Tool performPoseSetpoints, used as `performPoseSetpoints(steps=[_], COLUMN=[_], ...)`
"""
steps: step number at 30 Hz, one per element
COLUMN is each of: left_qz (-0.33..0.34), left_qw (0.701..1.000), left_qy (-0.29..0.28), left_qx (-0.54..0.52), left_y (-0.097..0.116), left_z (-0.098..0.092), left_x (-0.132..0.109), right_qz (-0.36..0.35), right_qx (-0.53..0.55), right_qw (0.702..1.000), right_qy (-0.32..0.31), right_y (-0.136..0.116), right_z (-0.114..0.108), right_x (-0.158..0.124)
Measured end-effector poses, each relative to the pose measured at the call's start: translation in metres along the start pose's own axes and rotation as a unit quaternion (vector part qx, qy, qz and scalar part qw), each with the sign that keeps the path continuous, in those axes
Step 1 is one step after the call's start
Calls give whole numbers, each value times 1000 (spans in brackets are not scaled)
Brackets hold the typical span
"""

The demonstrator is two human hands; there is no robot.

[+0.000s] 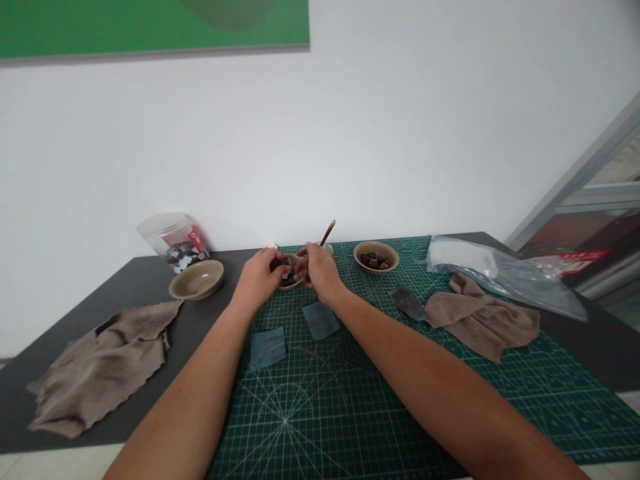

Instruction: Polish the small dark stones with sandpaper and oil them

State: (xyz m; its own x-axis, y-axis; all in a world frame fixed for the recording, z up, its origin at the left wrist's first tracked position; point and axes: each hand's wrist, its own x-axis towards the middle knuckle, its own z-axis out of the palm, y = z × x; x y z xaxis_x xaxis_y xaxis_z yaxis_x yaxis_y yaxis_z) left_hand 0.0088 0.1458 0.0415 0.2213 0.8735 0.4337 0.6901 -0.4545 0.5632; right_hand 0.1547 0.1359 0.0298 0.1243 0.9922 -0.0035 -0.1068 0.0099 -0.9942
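Observation:
Over a small beige bowl (289, 287) holding dark, rough stone pieces (289, 277), both my hands are close together. My left hand (261, 272) is at the bowl's left side, its fingers pinched around a small dark stone. At the right side my right hand (321, 270) has its fingers curled together; whatever is in them is too small to make out. Behind that hand a thin brown stick, perhaps a brush (329, 231), slants up from a small glass jar (329, 248). Two grey-blue sandpaper squares (269, 348) (321, 321) lie nearer on the green cutting mat (300, 440).
Another bowl (357, 262) with dark stones stands right, near a dark sandpaper piece (407, 303), a brown cloth (480, 317) and a clear plastic bag (525, 287). On the left are a beige bowl (197, 281), a tilted plastic jar (175, 233) and a brown cloth (110, 367).

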Motion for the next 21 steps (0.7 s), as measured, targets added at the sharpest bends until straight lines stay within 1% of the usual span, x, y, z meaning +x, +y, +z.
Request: performPoseSetpoints(steps=[3, 6, 11, 12, 13, 14, 15, 16, 17, 18, 19, 20, 21], left_qz=[1, -10, -36, -37, -36, -31, -20, 2, 41, 89, 143, 179, 200], left_qw=[998, 996, 988, 986, 986, 989, 992, 995, 995, 993, 988, 983, 978], left_qy=[-41, -60, -118, -123, -116, -94, -61, -16, 24, 45, 32, 0, -24], left_qx=[55, 66, 93, 103, 110, 113, 111, 101, 85, 65, 48, 50, 52], left_y=[-3, -4, -5, -4, -1, 2, 6, 11, 16, 22, 27, 30, 33], left_z=[2, 5, 9, 9, 8, 6, 4, 2, 0, -2, -2, -2, -2], left_x=[3, 5, 5, 4, 3, 1, -1, -4, -7, -10, -13, -15, -16], right_qz=[13, 16, 20, 22, 23, 25, 27, 31, 35, 38, 39, 41, 45], right_qx=[48, 70, 117, 127, 134, 140, 145, 151, 159, 170, 185, 204, 225], right_qw=[999, 997, 993, 992, 991, 990, 989, 988, 987, 985, 982, 978, 973], right_qy=[0, -3, -12, -10, -8, -6, -4, -1, 2, 6, 11, 15, 17], right_y=[-3, -3, -1, -1, -1, -1, -1, -1, -1, -1, -2, -2, -3], right_z=[0, -1, -1, -1, -1, -1, 0, 0, 1, 1, 1, 2, 2], right_x=[-1, 0, 3, 3, 3, 3, 3, 4, 4, 5, 5, 6, 7])
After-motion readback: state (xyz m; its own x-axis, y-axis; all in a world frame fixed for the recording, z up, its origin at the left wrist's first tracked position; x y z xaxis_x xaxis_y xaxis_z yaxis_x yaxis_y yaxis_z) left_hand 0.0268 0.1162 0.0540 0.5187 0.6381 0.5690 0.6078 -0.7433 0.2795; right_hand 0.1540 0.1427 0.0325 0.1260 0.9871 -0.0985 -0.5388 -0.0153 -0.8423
